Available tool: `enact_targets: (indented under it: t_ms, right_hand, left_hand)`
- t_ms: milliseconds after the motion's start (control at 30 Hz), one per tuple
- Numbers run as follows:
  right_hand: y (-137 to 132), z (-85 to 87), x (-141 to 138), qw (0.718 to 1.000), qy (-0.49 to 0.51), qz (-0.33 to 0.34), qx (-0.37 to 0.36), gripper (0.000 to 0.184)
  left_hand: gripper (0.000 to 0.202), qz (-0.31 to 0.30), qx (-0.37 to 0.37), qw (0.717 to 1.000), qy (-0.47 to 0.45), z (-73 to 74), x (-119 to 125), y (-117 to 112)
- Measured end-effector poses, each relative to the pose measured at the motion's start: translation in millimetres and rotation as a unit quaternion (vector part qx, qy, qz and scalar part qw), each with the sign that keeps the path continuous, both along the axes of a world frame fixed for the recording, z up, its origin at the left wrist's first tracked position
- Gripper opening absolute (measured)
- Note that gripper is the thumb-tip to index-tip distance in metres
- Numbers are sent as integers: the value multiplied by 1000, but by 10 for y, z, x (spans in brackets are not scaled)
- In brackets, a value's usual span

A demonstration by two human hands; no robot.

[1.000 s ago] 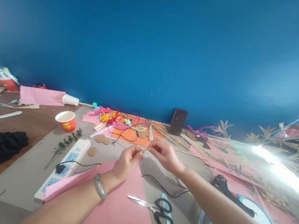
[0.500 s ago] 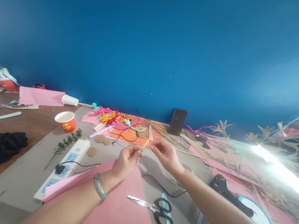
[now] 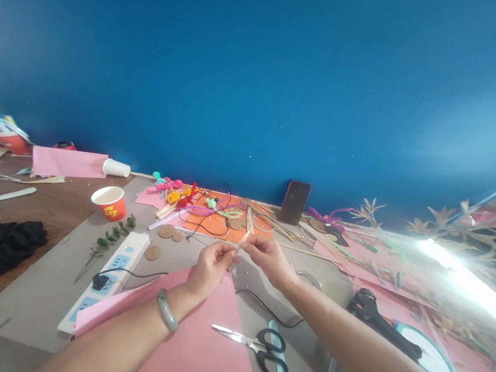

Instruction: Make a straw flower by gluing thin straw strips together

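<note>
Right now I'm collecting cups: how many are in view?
3: the red cup near the leafy sprig, the white cup on its side by pink paper, the cup of pens at far left. Others may be hidden.

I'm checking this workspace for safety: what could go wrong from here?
The thin strip pinched by the right hand might slip or snap. The open cup stands near the power strip; knocked over, any contents could wet it. The scissors lie near the left hand, so a careless move might nick it.
</note>
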State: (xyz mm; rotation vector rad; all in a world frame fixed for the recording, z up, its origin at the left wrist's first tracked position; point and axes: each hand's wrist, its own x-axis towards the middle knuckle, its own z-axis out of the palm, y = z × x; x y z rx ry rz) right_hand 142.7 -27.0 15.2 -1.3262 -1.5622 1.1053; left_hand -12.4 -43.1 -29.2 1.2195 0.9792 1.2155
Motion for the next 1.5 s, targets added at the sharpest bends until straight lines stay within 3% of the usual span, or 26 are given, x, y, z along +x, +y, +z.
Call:
enact_targets:
  t_ms: [267,667,867,1000,1167,1500]
  right_hand:
    - [85,-30,32,999,9,28,-22,34]
    - [128,-87,50,999,-5,33,-22,39]
    - [136,-95,39,999,-7,37,-34,38]
    - [134,-100,37,999,-5,32,-27,37]
    - [122,-86,31,999,-4,24,-31,38]
    - [88,-8,16,999,8,27,-34,36]
  left_hand:
    - [25,-14,-22,1000,5,20,-9,-17]
    - [31,-17,-94,994,-57,-98,5,42]
    - [40,-10,-86,993,-77,-46,-8,26]
    - [24,-19,-79,994,-77,4,-11,13]
    - [22,-26,-73,995,-66,37,-10,11]
    - [22,-29,-88,995,-34,-21,-17,27]
